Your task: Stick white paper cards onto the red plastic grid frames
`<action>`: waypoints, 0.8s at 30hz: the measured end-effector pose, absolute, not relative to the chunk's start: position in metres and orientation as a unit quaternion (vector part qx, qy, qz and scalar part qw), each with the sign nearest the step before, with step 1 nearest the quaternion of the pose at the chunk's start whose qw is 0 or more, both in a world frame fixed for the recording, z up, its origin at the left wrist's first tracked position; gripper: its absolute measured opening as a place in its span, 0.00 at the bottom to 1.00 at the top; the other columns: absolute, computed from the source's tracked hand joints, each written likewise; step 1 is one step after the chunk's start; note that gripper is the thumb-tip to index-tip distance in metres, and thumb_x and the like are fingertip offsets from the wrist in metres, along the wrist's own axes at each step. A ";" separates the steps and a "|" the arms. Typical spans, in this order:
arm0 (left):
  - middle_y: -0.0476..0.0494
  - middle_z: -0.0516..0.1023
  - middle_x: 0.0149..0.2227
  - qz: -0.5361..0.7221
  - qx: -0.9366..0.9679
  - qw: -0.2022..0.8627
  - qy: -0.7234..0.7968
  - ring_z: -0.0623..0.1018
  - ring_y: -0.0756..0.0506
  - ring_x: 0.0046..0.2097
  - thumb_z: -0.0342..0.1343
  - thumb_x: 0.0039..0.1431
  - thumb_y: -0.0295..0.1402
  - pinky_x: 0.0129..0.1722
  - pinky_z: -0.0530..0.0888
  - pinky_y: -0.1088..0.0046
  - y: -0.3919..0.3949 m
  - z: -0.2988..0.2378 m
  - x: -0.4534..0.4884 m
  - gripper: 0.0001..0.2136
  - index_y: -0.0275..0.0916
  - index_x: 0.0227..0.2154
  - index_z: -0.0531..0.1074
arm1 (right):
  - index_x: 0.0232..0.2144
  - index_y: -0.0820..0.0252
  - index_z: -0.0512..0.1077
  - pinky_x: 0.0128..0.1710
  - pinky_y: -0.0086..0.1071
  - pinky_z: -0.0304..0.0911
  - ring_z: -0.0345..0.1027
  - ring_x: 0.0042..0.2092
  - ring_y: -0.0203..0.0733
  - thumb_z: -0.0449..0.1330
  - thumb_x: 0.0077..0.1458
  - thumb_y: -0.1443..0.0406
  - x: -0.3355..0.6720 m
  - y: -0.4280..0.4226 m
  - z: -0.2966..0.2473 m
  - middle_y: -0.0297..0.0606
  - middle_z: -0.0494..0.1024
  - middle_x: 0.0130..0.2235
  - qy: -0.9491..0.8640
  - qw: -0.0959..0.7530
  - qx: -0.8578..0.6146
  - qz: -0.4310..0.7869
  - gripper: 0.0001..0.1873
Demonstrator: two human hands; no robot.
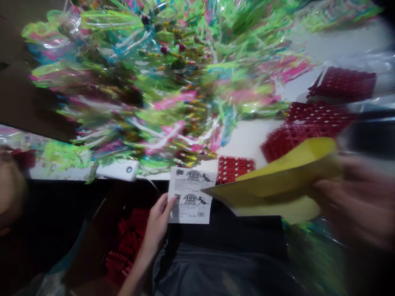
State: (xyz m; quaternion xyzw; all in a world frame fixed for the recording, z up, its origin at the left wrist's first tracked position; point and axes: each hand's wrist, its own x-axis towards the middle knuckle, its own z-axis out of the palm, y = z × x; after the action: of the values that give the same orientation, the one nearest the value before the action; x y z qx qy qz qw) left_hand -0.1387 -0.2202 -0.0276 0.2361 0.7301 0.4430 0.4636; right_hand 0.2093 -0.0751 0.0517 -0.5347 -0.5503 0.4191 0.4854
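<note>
My left hand (157,220) comes up from the bottom middle and pinches a white label sheet (190,195) printed "TOY CANDY", thumb on its left edge. My right hand (354,201) is large and blurred by motion at the right. It grips the end of a yellow sheet (277,181), which reaches left and overlaps the label sheet's right edge. Both sheets hang over the near edge of a white table (247,142).
A big heap of bright green, pink and blue plastic toy packets (160,78) covers the table. Red grid trays (311,121) lie at the right, one small one (235,168) by the labels. A white power bank (119,169) sits at the edge. More red pieces (126,242) lie below. A blurred skin-coloured shape (10,193) is at left.
</note>
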 end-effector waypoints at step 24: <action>0.45 0.82 0.42 0.602 0.008 0.354 0.716 0.81 0.48 0.36 0.62 0.73 0.39 0.36 0.82 0.70 -0.292 -0.073 -0.295 0.11 0.35 0.47 0.78 | 0.46 0.57 0.82 0.51 0.45 0.80 0.85 0.47 0.58 0.71 0.45 0.38 0.114 -0.126 -0.070 0.47 0.88 0.48 -0.498 0.185 -0.624 0.573 0.36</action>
State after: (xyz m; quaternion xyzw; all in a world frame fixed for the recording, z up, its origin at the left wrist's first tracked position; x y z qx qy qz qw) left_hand -0.2947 -0.2918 -0.0734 0.0082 0.7156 0.6022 0.3539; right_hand 0.1142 -0.1264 -0.0696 -0.6241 -0.4980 0.5727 0.1855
